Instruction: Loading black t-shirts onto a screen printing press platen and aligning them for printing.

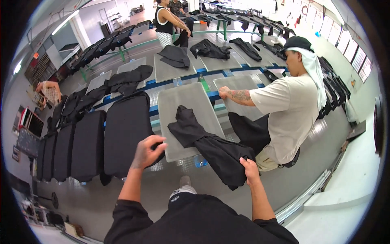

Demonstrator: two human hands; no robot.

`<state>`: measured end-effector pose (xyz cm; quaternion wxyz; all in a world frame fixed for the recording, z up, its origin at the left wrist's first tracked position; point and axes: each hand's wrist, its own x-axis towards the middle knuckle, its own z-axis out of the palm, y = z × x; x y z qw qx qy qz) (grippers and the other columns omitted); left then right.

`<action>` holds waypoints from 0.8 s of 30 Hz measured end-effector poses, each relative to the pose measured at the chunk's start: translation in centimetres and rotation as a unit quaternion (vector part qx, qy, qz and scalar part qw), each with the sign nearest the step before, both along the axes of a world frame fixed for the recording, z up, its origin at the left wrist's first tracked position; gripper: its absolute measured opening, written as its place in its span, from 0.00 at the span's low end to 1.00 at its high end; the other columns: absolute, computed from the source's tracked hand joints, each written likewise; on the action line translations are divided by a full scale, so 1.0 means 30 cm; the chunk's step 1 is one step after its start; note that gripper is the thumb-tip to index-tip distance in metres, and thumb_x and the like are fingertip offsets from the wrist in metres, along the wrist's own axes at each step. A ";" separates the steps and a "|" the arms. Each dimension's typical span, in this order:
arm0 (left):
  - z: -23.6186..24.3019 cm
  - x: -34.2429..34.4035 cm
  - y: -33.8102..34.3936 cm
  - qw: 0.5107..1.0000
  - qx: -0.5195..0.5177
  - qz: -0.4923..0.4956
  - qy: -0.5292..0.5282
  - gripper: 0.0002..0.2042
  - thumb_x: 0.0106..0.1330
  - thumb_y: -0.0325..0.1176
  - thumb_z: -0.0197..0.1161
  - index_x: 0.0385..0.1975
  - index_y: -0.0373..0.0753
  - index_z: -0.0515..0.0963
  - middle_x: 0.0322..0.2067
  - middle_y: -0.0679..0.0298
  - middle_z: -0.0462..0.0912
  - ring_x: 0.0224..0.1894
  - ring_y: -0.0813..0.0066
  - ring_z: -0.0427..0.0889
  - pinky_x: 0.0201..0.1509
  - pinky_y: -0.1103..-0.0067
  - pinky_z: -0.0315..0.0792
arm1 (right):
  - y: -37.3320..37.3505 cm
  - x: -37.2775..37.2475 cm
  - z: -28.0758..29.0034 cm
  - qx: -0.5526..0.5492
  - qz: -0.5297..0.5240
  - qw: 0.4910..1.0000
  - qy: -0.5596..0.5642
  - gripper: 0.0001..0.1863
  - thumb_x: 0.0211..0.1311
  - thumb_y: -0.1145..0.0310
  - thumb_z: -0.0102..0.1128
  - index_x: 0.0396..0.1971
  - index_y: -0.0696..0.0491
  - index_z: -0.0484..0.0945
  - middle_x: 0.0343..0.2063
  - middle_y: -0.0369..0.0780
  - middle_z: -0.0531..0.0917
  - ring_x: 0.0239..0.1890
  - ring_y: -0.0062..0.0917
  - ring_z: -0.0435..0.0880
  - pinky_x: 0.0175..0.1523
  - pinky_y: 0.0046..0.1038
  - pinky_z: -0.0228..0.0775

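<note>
A rumpled black garment [209,150] trails from the middle of a bare grey board [174,97] over its near right corner. My right hand [250,170] is closed on the garment's near end and holds it up off the board. To the left, my left hand [148,152] holds nothing, its thumb and fingers apart. It is beside the near right corner of a board covered with smooth black cloth [126,134]. Whether my left hand touches that cloth I cannot tell.
Close on my right, a co-worker [290,101] in a light shirt reaches over another grey board [239,87], with black cloth hanging nearby. Several black-covered boards [87,142] line up on my left. Blue rails [152,110] run between the board rows. Another person [164,24] stands beyond.
</note>
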<state>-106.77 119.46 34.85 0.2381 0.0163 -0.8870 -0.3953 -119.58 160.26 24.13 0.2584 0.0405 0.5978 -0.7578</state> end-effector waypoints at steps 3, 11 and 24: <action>0.204 -0.086 0.226 0.951 0.065 -0.297 0.052 0.10 0.61 0.33 0.73 0.40 0.37 0.86 0.41 0.60 0.88 0.47 0.65 0.86 0.52 0.72 0.77 | 0.039 0.008 -0.061 0.070 -0.012 0.997 0.041 0.12 0.69 0.61 0.64 0.27 0.51 0.78 0.28 0.31 0.82 0.31 0.16 0.79 0.40 0.22 0.73; 0.334 -0.025 0.639 0.515 0.202 -0.821 0.140 0.08 0.73 0.34 0.61 0.44 0.36 0.80 0.44 0.62 0.83 0.42 0.63 0.83 0.48 0.67 0.74 | -0.068 0.070 -0.100 0.111 -0.031 0.991 0.065 0.16 0.69 0.60 0.65 0.24 0.53 0.76 0.26 0.27 0.75 0.31 0.13 0.69 0.38 0.23 0.67; 0.290 -0.260 0.296 0.597 0.544 -0.582 0.095 0.06 0.72 0.30 0.59 0.34 0.35 0.76 0.31 0.60 0.78 0.31 0.67 0.80 0.34 0.73 0.73 | -0.332 -0.044 -0.031 0.106 -0.069 0.991 -0.046 0.11 0.71 0.65 0.62 0.41 0.58 0.84 0.36 0.32 0.85 0.37 0.14 0.80 0.45 0.19 0.73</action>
